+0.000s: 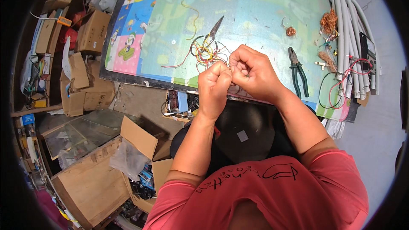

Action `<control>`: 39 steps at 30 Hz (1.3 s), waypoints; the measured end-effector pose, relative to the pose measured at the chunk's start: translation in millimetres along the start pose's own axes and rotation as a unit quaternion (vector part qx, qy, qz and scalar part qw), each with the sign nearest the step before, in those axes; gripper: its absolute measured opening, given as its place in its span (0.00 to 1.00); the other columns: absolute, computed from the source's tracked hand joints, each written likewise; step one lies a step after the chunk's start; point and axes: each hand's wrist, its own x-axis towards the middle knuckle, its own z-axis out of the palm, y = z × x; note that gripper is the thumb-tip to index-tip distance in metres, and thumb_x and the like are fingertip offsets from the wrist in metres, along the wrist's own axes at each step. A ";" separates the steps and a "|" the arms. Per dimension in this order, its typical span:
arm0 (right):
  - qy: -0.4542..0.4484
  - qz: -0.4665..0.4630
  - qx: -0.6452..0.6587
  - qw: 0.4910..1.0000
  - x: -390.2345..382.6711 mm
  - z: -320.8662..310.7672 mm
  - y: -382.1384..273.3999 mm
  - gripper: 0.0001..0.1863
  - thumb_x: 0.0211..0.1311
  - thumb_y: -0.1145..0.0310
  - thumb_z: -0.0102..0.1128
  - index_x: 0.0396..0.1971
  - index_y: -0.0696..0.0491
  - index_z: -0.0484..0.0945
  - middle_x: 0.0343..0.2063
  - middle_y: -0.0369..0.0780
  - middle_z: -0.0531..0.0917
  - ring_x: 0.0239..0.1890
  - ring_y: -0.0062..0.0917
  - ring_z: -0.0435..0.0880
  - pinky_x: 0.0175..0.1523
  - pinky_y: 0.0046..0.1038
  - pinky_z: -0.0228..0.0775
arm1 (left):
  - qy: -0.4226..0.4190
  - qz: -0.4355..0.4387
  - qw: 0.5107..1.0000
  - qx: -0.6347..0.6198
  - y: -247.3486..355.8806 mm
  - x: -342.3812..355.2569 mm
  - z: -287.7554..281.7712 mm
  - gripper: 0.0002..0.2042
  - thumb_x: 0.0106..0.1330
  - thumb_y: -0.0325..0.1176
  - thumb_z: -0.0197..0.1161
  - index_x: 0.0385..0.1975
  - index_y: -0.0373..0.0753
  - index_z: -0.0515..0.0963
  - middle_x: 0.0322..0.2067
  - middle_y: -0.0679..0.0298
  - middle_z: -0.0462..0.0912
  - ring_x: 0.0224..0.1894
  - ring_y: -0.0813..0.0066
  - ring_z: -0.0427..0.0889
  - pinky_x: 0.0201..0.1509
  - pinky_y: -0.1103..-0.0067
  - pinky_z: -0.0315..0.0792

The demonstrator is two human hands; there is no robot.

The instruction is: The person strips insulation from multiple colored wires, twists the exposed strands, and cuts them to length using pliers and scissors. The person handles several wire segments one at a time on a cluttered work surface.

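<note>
My left hand and my right hand meet knuckle to knuckle over the table's near edge. Both are closed, fingers curled in. Whatever they pinch is too small or hidden to make out. Just beyond them lies a tangle of thin red and yellow wires, reaching right up to my fingers. Scissors with black handles rest in that tangle, blades pointing away. A loose yellow wire curves behind it. Right of my right hand lie dark-handled pliers.
Copper strand bundles and a small copper clump sit on the right of the patterned table. Grey-white tubes and red and black leads line its right edge. An open carton and shelves of boxes stand left.
</note>
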 end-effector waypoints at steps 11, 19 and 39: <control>0.011 0.019 0.029 0.999 -0.7 -3.5 -2.7 0.05 0.49 0.75 0.58 0.25 0.60 0.73 0.22 0.36 0.72 0.20 0.13 0.67 0.25 0.19 0.62 | 0.002 0.022 1.000 -0.008 5.4 -1.8 6.4 0.08 0.60 0.26 0.51 0.18 0.40 0.65 0.18 0.75 0.63 0.19 0.90 0.55 0.21 0.87 0.49; 0.027 0.054 0.064 0.996 -1.3 -0.7 -5.4 0.05 0.50 0.75 0.58 0.24 0.61 0.73 0.21 0.37 0.73 0.19 0.13 0.68 0.25 0.20 0.62 | -0.001 0.031 0.999 -0.029 1.3 -2.4 5.8 0.08 0.63 0.26 0.51 0.21 0.40 0.66 0.18 0.75 0.64 0.19 0.90 0.56 0.21 0.87 0.50; 0.004 -0.003 0.012 1.000 1.8 -9.2 3.4 0.07 0.58 0.73 0.57 0.35 0.58 0.79 0.28 0.38 0.79 0.24 0.18 0.76 0.30 0.21 0.69 | -0.075 -0.124 0.927 -0.346 1.3 11.8 -10.8 0.13 0.64 0.30 0.49 0.16 0.43 0.59 0.11 0.70 0.60 0.10 0.83 0.54 0.15 0.85 0.52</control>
